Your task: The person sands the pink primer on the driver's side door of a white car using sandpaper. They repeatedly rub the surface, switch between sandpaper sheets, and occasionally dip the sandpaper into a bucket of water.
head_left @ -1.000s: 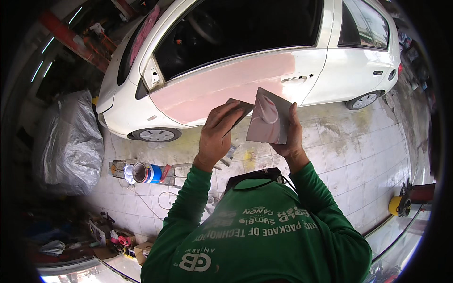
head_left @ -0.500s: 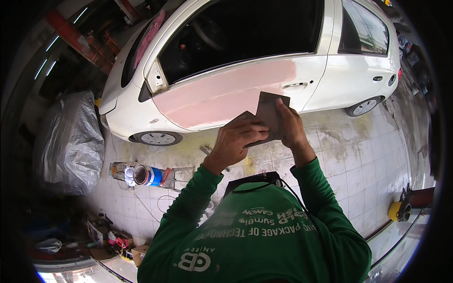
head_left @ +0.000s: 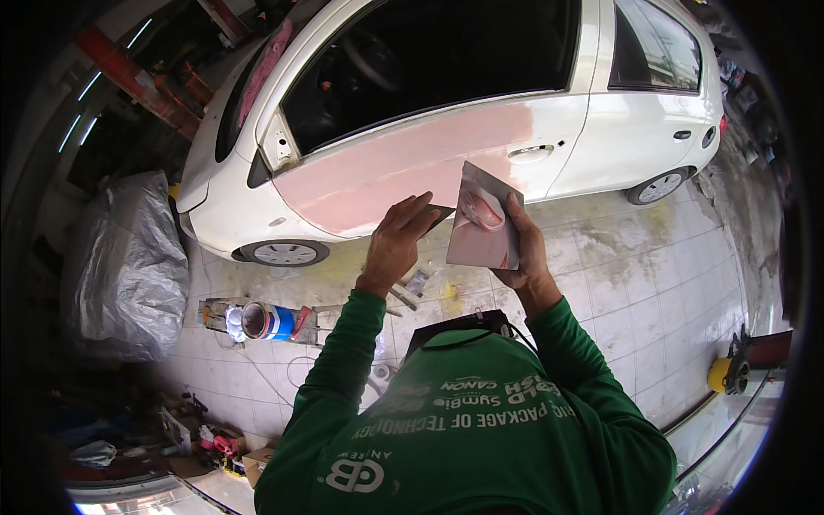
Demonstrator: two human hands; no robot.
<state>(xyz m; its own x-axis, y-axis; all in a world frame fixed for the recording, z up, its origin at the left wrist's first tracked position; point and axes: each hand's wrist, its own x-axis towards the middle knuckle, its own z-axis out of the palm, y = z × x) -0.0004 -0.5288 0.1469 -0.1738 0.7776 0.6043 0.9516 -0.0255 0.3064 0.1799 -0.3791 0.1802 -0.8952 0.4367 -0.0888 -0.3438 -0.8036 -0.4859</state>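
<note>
My left hand [head_left: 393, 240] is closed round a dark, flat spreader [head_left: 443, 215], mostly hidden behind my fingers. My right hand [head_left: 525, 251] grips a grey flat board [head_left: 468, 245] by its right side, thumb on the face, with a blob of pink-white paste [head_left: 482, 210] on it. The spreader is just left of the board. Behind both hands stands a white car [head_left: 627, 129], its front door [head_left: 360, 172] covered over a wide area with pale pink filler.
A silver cover [head_left: 124, 275] drapes a bulky object at left. On the tiled floor [head_left: 652, 292] are a blue can [head_left: 275, 322] on a small metal platform and a hose. A yellow-and-black machine [head_left: 728, 375] is at right; boxes and clutter [head_left: 189, 429] lie lower left.
Half a second ago the spreader was over the board with the paste hidden; now my left hand has drawn it away leftward and the board's face with the paste shows again.
</note>
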